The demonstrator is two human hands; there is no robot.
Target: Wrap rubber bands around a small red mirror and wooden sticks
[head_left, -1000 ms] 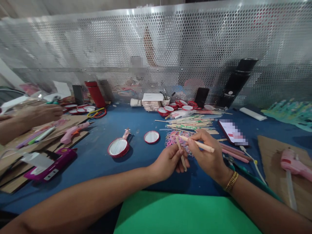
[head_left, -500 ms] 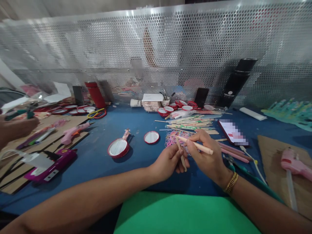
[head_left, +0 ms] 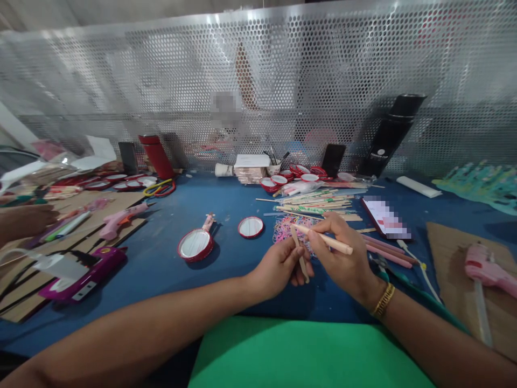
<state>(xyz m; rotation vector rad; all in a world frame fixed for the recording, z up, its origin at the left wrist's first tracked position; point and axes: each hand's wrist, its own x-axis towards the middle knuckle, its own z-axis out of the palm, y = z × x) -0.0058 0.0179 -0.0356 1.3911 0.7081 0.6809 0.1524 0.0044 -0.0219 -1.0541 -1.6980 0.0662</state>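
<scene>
Left hand: closed in a pinch on one flat wooden stick, held slantwise above the blue tabletop, upper end protruding beyond the fingers.

Right hand: gripping one pale peach pen-shaped rod in a writing hold, its far end at the upper part of the flat wooden stick; whether the two touch cannot be told. Gold bracelet at the wrist.

Directly behind the hands: one heap of multicoloured rubber bands; beyond it, assorted thin sticks, loosely piled.

Left of these: one round red-rimmed lid, lying flat; farther left, a larger red-rimmed dish, pale inside.

Right side: pink rods beside the right hand; one phone, screen lit; one pink glue gun on cardboard.

Near edge: one green sheet.

Far left: a co-worker's hand, blurred, its grip unclear; one purple power strip, white plug inserted.
</scene>
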